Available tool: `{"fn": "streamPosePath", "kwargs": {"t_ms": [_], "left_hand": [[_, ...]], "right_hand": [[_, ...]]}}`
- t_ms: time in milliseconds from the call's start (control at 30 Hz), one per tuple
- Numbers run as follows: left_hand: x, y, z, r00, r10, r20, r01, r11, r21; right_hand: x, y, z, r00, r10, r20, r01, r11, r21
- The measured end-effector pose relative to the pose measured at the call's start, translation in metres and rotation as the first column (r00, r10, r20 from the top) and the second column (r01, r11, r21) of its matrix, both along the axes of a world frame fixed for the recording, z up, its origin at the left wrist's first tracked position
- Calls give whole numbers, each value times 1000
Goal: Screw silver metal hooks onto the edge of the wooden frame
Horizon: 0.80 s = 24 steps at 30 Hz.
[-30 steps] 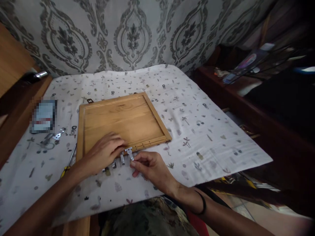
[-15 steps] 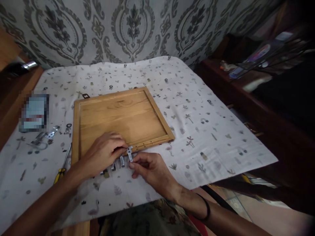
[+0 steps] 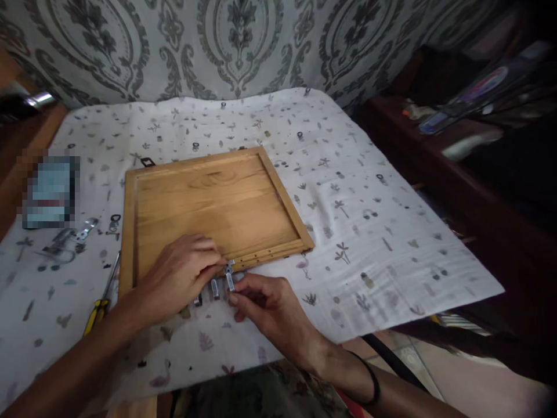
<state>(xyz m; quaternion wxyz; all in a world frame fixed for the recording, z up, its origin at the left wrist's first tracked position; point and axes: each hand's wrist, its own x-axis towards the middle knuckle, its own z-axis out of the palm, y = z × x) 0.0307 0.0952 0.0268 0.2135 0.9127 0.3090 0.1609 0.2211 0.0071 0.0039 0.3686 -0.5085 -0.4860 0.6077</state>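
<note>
A framed wooden panel [image 3: 209,200] lies flat on a patterned white cloth, with a row of small dark holes along its near edge. My right hand [image 3: 274,302] pinches the lower end of a small metal hook [image 3: 230,280] between thumb and fingers; the hook's upper end rests on that edge. My left hand [image 3: 185,276] lies over the panel's near edge, its fingertips closed beside the hook's top. Whatever those fingertips may hold is hidden. Under my left hand, another metal hook [image 3: 214,289] and a curved one [image 3: 198,300] stick out from the edge.
A yellow-handled screwdriver [image 3: 98,313] lies left of the panel. Farther left are loose metal hooks [image 3: 65,244] and a blurred-out packet [image 3: 50,191]. The cloth [image 3: 391,261] extends right to dark furniture [image 3: 470,191], where a plastic bottle [image 3: 470,96] lies.
The camera view has shifted slightly. The hook's top sits a little lower against the panel's edge. Both hands keep nearly the same position and grip.
</note>
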Motion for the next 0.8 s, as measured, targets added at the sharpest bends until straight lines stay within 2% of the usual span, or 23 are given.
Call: {"fn": "streamPosePath", "kwargs": {"t_ms": [167,333,567,800], "left_hand": [[0,-1,0,1000,-8,25,7,999,45],[0,-3,-1,999,11,47,-12,1000,27],[1,-1,3,999,-22,43,21,999,37],[1,-3,1,999,1,48,-3,1000,30]], "right_hand": [[-1,-7,-4,987,-17,162,-13,984,180],[-1,-11,-8,974,-64,218,1,961,276],[-1,-12,-5,969,-69,238,-4,956,294],[-2,-11,-5,968,-77,239,1,952,306]]}}
